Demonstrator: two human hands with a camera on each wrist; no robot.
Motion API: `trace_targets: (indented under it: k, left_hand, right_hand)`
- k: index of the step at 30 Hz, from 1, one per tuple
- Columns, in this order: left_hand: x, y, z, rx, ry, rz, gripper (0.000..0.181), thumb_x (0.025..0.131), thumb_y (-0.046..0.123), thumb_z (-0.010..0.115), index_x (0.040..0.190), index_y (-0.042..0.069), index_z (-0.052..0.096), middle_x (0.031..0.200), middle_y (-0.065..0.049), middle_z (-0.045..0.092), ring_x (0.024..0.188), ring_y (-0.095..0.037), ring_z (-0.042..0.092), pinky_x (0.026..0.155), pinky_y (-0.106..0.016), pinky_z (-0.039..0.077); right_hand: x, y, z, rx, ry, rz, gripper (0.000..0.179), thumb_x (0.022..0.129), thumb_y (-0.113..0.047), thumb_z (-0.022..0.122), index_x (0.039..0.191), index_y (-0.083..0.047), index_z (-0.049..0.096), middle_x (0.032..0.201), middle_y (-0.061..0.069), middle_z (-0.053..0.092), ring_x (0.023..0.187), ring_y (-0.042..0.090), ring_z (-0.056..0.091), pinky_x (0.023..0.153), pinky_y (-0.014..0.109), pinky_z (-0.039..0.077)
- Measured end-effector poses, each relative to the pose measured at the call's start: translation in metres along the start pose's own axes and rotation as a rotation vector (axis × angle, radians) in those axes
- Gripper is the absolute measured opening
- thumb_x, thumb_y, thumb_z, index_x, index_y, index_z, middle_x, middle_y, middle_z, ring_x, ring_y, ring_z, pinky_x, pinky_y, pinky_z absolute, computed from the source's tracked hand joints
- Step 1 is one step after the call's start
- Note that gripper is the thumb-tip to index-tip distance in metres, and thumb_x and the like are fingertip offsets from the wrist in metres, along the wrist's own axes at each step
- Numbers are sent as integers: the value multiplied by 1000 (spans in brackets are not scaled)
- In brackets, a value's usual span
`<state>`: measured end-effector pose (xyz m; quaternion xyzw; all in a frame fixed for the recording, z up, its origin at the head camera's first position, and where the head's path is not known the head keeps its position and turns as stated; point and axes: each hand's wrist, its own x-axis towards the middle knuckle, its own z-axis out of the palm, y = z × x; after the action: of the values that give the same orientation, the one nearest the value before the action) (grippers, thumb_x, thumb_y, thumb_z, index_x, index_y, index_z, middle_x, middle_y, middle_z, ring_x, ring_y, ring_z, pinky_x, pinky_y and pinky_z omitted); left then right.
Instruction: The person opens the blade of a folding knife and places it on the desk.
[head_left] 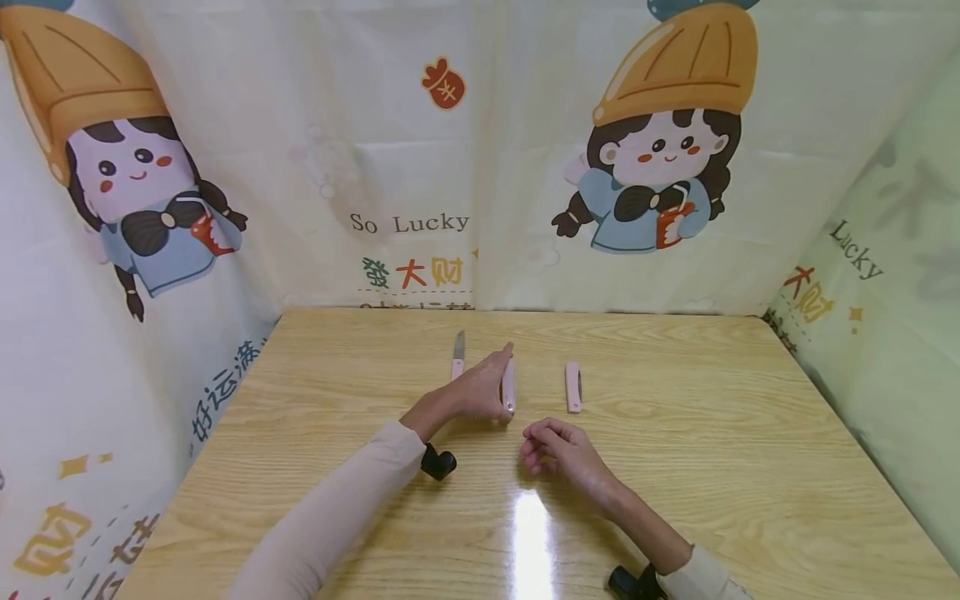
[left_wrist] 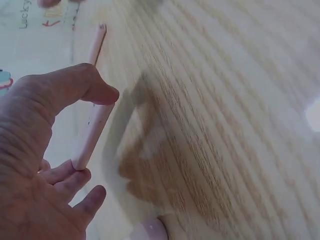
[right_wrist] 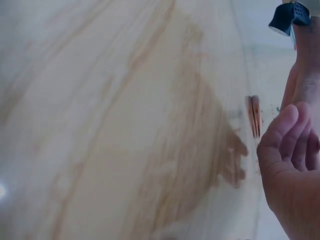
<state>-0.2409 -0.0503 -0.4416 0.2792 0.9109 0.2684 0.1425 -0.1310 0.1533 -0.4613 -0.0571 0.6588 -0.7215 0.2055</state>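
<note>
My left hand (head_left: 480,389) pinches a folded pink pocket knife (head_left: 508,387) by its two ends, thumb at the near end and fingers at the far end. In the left wrist view this knife (left_wrist: 94,135) spans the gap between thumb and fingertips. Left of the hand lies a second pocket knife (head_left: 459,350), its blade out and pointing away; the hand hides part of its pink handle. A third, folded pocket knife (head_left: 573,387) rests to the right. Just nearer than that one, my right hand (head_left: 564,454) hovers with loosely curled fingers, holding nothing.
All this is on a light wood-grain table (head_left: 697,433). A printed curtain (head_left: 517,167) rises behind its far edge and along both sides. Black wrist cameras (head_left: 438,462) sit on both wrists. A bright glare spot lies near the front middle.
</note>
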Motion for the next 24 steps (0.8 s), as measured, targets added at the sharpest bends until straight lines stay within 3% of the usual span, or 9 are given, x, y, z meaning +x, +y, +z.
trace_targets:
  k: [7,14,18,24]
  left_hand:
    - [-15,15,2,-7,17,36,126,74,20,90,162,2,1,162,-16,27,146,-28,30,116,-40,29]
    - [-36,36,9,28,32,119,127,72,22,91,162,1,3,159,-16,31,139,-25,39,111,-37,36]
    - [-48,46,13,60,57,164,123,71,22,91,161,0,10,159,-16,32,140,-25,39,110,-38,38]
    - [-62,54,18,128,91,202,119,70,26,91,160,-1,17,158,-15,34,139,-25,41,111,-37,37]
  right_hand:
    - [2,1,-2,33,78,-12,37,109,-20,49,121,15,50,103,12,62,89,17,63,79,31,57]
    - [6,1,0,68,170,-20,32,108,-16,52,122,13,53,107,13,59,93,18,63,80,33,58]
    - [7,1,2,84,203,-14,29,107,-13,54,120,12,53,101,12,59,85,16,62,74,30,58]
    - [7,3,2,42,182,-28,26,105,-10,56,115,14,56,89,9,61,80,16,61,69,29,58]
